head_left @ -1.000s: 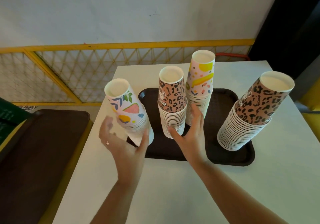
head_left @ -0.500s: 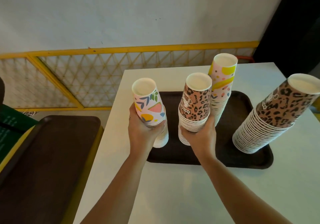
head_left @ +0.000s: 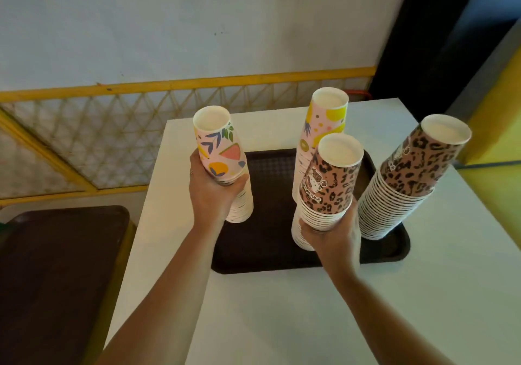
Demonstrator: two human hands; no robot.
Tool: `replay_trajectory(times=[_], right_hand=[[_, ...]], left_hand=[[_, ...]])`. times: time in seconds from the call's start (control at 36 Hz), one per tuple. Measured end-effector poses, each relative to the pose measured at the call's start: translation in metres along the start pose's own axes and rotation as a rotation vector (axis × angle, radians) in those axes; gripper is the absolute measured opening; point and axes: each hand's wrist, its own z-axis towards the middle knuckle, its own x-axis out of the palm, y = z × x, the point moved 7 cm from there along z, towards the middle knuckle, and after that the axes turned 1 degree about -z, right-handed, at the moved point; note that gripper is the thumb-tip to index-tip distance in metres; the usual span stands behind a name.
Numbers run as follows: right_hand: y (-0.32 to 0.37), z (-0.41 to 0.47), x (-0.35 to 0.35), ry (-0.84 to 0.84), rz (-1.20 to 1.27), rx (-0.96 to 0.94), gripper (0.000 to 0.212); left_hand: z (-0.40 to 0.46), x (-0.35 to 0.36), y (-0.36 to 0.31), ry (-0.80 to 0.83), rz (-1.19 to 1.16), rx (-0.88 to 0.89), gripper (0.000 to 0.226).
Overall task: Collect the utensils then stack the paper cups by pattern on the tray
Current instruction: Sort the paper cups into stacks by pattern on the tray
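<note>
Standing over the white table (head_left: 310, 308), I look down on the dark brown tray (head_left: 270, 240) that lies across its far half. A second dark tray (head_left: 56, 266) sits lower down, off to my left, apart from the table. On the first tray's right end leans the tall leopard-print stack (head_left: 406, 184) of upturned paper cups, its top tilted toward the right. At the tray's far edge rises the fruit-print stack (head_left: 324, 127), also upturned. My right hand (head_left: 332, 235) is closed around the lower cups of a shorter leopard-print stack (head_left: 329, 184), which sits between those two; I cannot tell whether its base touches the tray. My left hand (head_left: 211, 192) grips the leaf-and-fruit stack (head_left: 220, 153) around its middle, over the tray's left edge, its top leaning left, with white rims showing below my fingers.
</note>
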Motion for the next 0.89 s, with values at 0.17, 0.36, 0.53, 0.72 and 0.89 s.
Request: replay_trajectory(times=[0.17,0.36,0.53,0.72,0.89], right_hand=[[-0.003,0.001,-0.012,-0.031,-0.028,-0.009,0.096],[0.001,-0.009,-0.040,-0.088,0.003,-0.148,0.100],[0.009,-0.019,-0.079,-0.288,0.010,-0.236,0.076],[-0.016,0.009,-0.121,-0.419,0.026,-0.077,0.079],[-0.049,0.033,-0.110,-0.196,0.000,0.053,0.098]], left_hand=[[-0.002,-0.001,0.001,-0.056,-0.011,-0.020,0.095],[-0.057,-0.012,-0.076,-0.239,-0.065,0.317,0.081],[-0.035,0.050,-0.091,0.144,-0.289,0.155,0.058],[-0.003,0.115,-0.056,0.503,-0.264,-0.107,0.085],[-0.008,0.150,-0.052,0.702,-0.276,-0.073,0.082]])
